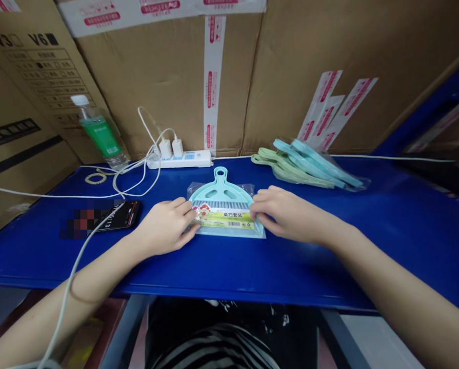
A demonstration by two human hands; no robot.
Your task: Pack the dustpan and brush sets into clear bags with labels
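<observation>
A light blue dustpan and brush set lies flat on the blue table in a clear plastic bag, its looped handle pointing away from me. A yellow-green printed label crosses its middle, below a row of bristles. My left hand grips the bag's left edge, with fingers curled and thumb beneath. On the opposite edge, my right hand pinches the bag between bent fingers and thumb. Both wrists are close to the table top.
Several green and blue dustpan sets are piled at the back right. A power strip with chargers, a water bottle, a phone and white cables are at the left. Cardboard boxes wall off the back.
</observation>
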